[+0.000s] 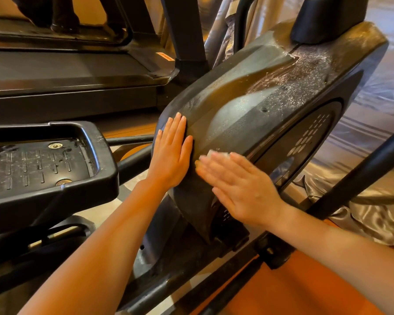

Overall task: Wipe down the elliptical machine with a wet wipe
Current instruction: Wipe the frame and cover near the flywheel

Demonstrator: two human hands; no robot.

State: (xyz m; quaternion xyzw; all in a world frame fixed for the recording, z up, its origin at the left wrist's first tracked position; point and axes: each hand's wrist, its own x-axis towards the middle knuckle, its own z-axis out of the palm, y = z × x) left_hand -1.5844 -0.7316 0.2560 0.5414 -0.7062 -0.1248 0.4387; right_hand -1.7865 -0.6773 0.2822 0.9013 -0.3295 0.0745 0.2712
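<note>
My right hand (241,185) presses the wet wipe (216,153) flat-fingered against the elliptical's flywheel housing (248,105); my left hand (172,153) braces flat beside it, holding nothing. The dusty, unwiped area (305,71) lies up and away along the housing's length, nearer my right hand.

treadmill (66,71) behind foot pedal (43,164)

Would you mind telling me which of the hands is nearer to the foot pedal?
Left. The left hand lies flat on the housing's rear edge, just right of the foot pedal. The right hand, pressing the wet wipe on the housing, is farther right.
</note>
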